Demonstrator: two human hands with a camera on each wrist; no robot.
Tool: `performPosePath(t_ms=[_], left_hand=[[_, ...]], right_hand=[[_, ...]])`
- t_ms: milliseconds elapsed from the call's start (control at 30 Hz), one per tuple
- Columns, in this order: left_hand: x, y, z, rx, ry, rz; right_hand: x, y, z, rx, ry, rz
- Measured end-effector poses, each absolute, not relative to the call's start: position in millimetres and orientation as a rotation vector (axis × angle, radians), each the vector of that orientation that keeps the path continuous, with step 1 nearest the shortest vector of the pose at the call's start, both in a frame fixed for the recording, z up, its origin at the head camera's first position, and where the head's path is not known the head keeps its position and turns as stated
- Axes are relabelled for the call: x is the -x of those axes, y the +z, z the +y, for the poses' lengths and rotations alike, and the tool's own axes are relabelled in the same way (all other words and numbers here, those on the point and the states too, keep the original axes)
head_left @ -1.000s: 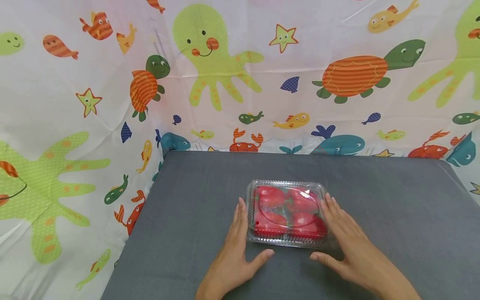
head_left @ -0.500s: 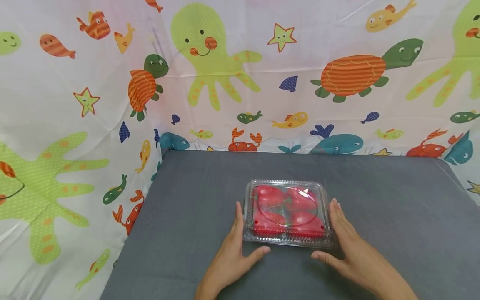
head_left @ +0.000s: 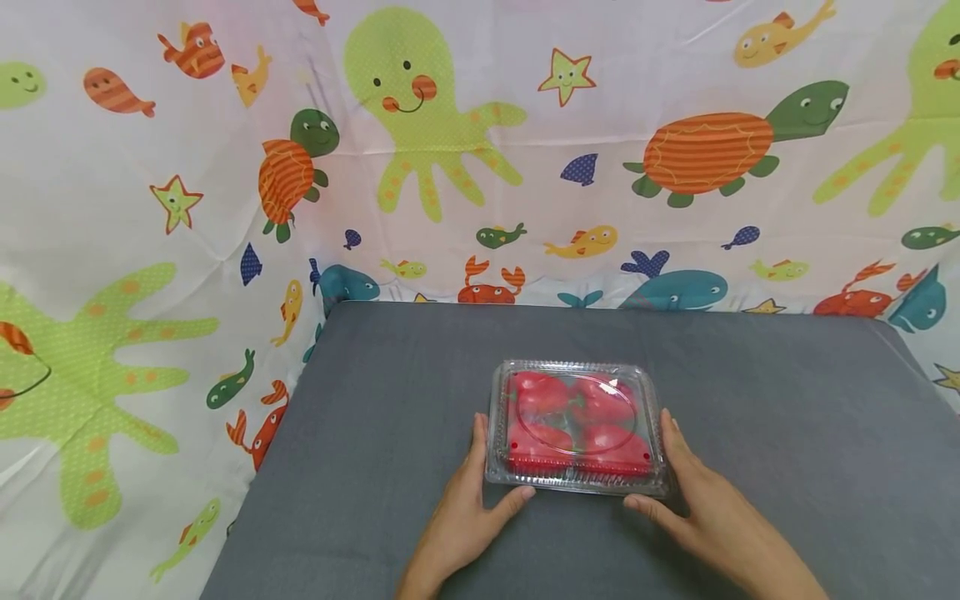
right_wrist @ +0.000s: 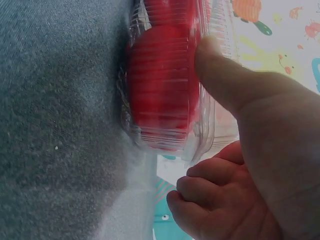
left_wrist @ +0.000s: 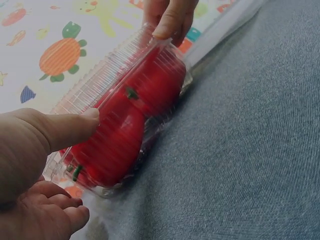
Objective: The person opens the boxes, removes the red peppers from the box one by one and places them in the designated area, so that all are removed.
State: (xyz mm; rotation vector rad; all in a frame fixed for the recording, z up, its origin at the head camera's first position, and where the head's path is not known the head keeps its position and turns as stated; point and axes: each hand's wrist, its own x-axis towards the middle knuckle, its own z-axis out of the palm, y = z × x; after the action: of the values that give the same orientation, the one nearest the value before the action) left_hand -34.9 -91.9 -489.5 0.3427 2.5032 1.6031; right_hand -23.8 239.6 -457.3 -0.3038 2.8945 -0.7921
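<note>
A clear plastic clamshell (head_left: 573,483) with several red fruits (head_left: 543,392) inside sits lid down in the middle of the grey cloth; green stems show on the fruits. My left hand (head_left: 461,512) grips its near left corner, fingers along the left side and thumb at the front edge. On the near right corner my right hand (head_left: 705,508) holds it the same way. In the left wrist view the thumb presses the rim of the ribbed front wall. The right wrist view has the thumb on the rim too, with fingers bent beside the corner.
Grey cloth (head_left: 375,433) covers the table around the clamshell. A white curtain printed with sea animals (head_left: 495,75) rises behind the table's far edge and along the left side.
The hands have closed in on the clamshell, with fingers lower along its sides. My left thumb has moved up to the front edge. The box has shifted slightly left.
</note>
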Motion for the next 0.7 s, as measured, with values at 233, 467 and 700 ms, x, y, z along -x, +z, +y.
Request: performPosePath(t_ms=[233, 467, 700], left_hand=[[37.0, -492.3, -92.3, -0.378, 1.690, 2.435], [37.4, -493.8, -93.3, -0.369, 1.766, 2.392], [37.5, -493.8, -94.3, -0.369, 1.761, 2.410]], right_hand=[[24.4, -457.4, 239.5, 0.281, -0.788, 2.922], [28.1, -457.2, 241.1, 0.249, -0.734, 2.936], [28.7, -458.7, 242.3, 0.273, -0.710, 2.962]])
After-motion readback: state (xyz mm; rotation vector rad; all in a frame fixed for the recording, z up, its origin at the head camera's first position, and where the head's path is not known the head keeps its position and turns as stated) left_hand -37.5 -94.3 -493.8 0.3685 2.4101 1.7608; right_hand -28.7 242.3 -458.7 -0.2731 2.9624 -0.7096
